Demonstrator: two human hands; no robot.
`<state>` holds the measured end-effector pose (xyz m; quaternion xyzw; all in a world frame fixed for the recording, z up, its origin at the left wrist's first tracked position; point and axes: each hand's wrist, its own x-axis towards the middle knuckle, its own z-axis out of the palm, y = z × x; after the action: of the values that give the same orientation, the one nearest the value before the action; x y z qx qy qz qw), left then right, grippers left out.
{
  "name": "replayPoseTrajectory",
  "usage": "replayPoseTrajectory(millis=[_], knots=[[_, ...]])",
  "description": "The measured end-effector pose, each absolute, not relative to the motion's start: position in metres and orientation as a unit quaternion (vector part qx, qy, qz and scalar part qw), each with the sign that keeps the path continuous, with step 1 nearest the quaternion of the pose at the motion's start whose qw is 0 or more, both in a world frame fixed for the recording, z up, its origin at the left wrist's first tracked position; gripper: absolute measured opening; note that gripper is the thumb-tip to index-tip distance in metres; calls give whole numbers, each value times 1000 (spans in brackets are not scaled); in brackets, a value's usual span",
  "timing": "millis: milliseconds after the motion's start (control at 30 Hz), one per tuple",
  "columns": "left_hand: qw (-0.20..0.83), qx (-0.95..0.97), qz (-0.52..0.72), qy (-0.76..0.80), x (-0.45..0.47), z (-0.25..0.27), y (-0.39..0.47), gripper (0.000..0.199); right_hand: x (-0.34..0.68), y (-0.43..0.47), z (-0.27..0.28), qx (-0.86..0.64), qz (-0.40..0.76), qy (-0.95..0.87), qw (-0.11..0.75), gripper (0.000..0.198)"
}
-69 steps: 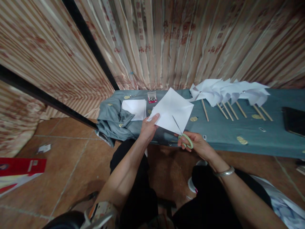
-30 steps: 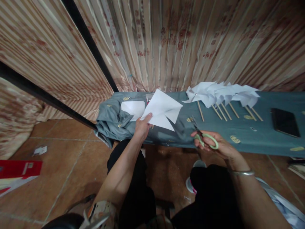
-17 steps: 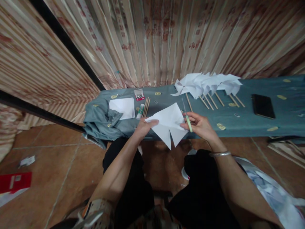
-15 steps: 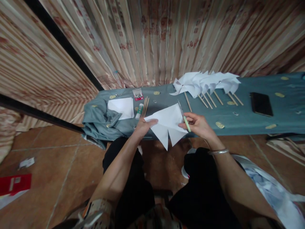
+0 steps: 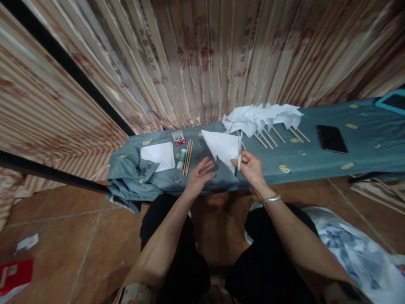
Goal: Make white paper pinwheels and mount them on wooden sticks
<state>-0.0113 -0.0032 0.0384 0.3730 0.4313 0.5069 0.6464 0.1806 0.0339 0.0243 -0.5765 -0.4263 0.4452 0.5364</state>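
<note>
My right hand [image 5: 249, 168] is closed around a pair of scissors [image 5: 239, 162] with pale green handles, and it also pinches the edge of a white sheet of paper [image 5: 223, 145]. The blades point away from me along the sheet's right side. Slits cut into the paper leave pointed flaps. My left hand [image 5: 200, 177] is off the paper, just to its lower left, with its fingers spread and nothing in them. Behind the sheet lies a row of white paper pinwheels [image 5: 259, 118] on wooden sticks, partly overlapping one another.
On the cloth-covered bench [image 5: 303, 164], left of the paper, are loose wooden sticks [image 5: 187, 158], a glue stick [image 5: 181, 158], a small box of pins [image 5: 179, 138] and stacked white paper [image 5: 160, 155]. A dark phone [image 5: 332, 138] lies right. A plastic bag [image 5: 351, 249] sits on the floor.
My left hand has let go of the paper and opened. The sheet has turned in my right hand, which still holds the scissors. The view has shifted slightly.
</note>
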Motion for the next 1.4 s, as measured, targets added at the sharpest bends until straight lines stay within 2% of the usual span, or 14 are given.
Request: replayPoseTrajectory(millis=[100, 233, 300, 567, 667, 800, 967, 1033, 1400], knots=[[594, 424, 503, 462, 8, 27, -6, 72, 168, 34, 17, -582, 411, -459, 531, 51], [549, 444, 534, 466, 20, 22, -2, 42, 150, 35, 12, -568, 411, -492, 516, 47], [513, 415, 568, 492, 19, 23, 3, 37, 145, 37, 13, -563, 425, -490, 513, 48], [438, 356, 627, 538, 3, 28, 19, 49, 145, 31, 29, -508, 526, -463, 500, 52], [428, 351, 637, 537, -2, 29, 23, 44, 147, 21, 34, -496, 546, -474, 482, 55], [435, 331, 640, 540, -14, 33, 27, 32, 156, 2, 44, -476, 582, -515, 412, 53], [425, 295, 666, 538, -30, 41, 28, 28, 171, -19, 52, -398, 688, -568, 215, 51], [428, 287, 667, 538, -33, 43, 27, 28, 174, -24, 49, -390, 698, -576, 171, 50], [437, 305, 660, 529, -24, 40, 26, 20, 160, -29, 34, -389, 710, -557, 185, 52]])
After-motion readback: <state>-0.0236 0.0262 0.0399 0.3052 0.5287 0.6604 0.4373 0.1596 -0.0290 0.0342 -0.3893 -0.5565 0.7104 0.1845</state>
